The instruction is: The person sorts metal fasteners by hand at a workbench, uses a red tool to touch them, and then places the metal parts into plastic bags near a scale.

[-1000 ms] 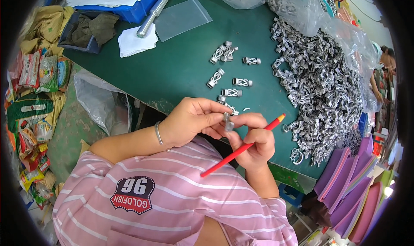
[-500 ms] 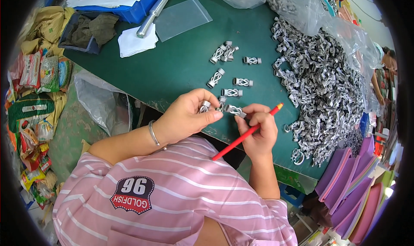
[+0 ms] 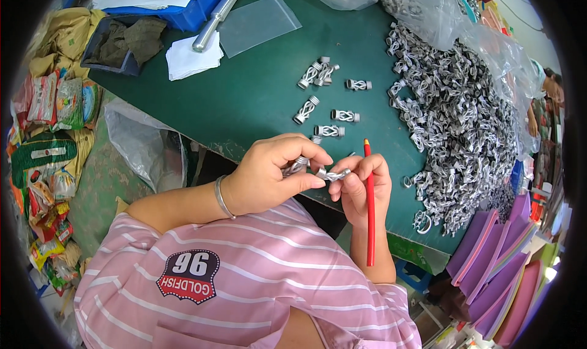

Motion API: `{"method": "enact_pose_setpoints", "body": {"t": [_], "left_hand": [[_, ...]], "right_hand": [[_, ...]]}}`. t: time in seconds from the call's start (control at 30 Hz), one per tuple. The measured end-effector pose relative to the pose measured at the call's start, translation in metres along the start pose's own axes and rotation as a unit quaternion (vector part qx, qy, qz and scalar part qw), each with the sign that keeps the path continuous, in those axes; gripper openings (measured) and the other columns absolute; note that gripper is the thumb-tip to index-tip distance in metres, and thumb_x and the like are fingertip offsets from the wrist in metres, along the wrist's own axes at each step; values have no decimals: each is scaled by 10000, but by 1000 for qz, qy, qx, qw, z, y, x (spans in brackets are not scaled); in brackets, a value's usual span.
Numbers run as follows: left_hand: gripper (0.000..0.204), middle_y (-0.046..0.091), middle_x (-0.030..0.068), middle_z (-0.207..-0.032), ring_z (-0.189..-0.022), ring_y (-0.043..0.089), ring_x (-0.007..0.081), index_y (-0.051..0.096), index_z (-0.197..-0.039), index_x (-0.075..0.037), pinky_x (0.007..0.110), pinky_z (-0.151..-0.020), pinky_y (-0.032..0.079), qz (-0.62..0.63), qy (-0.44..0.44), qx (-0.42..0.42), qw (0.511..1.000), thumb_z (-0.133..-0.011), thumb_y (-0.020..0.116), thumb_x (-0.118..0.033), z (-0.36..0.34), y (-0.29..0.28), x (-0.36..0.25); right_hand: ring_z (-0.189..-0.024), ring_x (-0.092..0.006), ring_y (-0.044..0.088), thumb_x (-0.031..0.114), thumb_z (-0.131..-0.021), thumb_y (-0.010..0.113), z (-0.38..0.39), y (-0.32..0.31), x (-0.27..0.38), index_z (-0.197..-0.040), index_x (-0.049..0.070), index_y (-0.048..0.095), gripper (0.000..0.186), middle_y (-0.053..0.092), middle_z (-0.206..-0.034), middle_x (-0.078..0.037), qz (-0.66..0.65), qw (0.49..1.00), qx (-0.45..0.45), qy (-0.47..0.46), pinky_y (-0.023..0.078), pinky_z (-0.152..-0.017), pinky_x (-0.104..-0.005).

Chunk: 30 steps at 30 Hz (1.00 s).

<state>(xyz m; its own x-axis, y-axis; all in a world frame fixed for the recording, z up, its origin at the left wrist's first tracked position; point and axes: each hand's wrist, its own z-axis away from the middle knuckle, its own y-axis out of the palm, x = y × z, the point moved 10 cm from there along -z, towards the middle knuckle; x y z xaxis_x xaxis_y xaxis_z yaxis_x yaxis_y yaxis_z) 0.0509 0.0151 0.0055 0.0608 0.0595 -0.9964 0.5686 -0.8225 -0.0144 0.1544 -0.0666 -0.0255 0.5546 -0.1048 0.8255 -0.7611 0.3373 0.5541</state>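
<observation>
By the metal heap (image 3: 455, 129), fitting (image 3: 331, 175) in left hand (image 3: 262, 170) and right hand (image 3: 356, 196) (pencil (image 3: 370, 230) too)

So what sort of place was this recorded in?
Likely a small workshop or factory workstation: a large heap of silvery openwork metal pieces covers part of a green worktable, a similar metal piece sits between the left hand and right hand, and a clear zip bag lies farther back.

Head-worn fisheye — downward, close over hands (image 3: 260, 173)
</observation>
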Motion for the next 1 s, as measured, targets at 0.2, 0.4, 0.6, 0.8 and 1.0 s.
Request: {"method": "enact_pose_setpoints", "body": {"t": [0.2, 0.4, 0.6, 0.8, 1.0], "left_hand": [[246, 576, 66, -843, -726, 544, 129, 609, -861, -19, 231, -606, 422, -6, 62, -2, 998, -643, 714, 23, -1, -2, -6], [276, 566, 59, -832, -691, 532, 112, 628, -893, -23, 217, -575, 403, 5, 47, -16, 999, -637, 715, 29, 0, -2, -5], [215, 574, 46, -848, -666, 528, 73, 592, -995, 3, 183, -548, 406, 218, -112, -19, 969, -781, 613, -5, 3, 3, 29], [244, 583, 100, -910, -720, 595, 129, 527, -1085, 23, 235, -541, 491, 428, -258, 26, 866, -862, 510, -75, 12, 25, 51], [65, 445, 9, -695, -511, 378, 61, 488, -895, -40, 176, -413, 272, 475, -251, -38, 843, -851, 528, -68, 11, 10, 55]], "right_hand": [[-718, -189, 597, -31, -789, 583, 0, 2, 8, -773, 69, 383, 223, 578, -898, -195, 32, 996, 25, -77, 507, -596, -264], [-769, -194, 593, -94, -724, 626, 0, 0, 6, -776, 58, 381, 293, 563, -970, -234, 57, 995, 18, -79, 517, -650, -285], [-786, -196, 587, -85, -690, 670, 13, 22, 44, -796, 55, 356, 360, 555, -974, -235, 231, 938, 21, -259, 500, -683, -297], [-783, -250, 627, -70, -727, 635, 13, 50, 52, -774, 41, 340, 318, 561, -954, -254, 285, 914, 82, -279, 538, -614, -300], [-799, -305, 539, -102, -610, 636, -32, 30, 47, -714, 35, 424, 273, 596, -876, -128, 617, 758, -5, -210, 435, -686, -353]]}}
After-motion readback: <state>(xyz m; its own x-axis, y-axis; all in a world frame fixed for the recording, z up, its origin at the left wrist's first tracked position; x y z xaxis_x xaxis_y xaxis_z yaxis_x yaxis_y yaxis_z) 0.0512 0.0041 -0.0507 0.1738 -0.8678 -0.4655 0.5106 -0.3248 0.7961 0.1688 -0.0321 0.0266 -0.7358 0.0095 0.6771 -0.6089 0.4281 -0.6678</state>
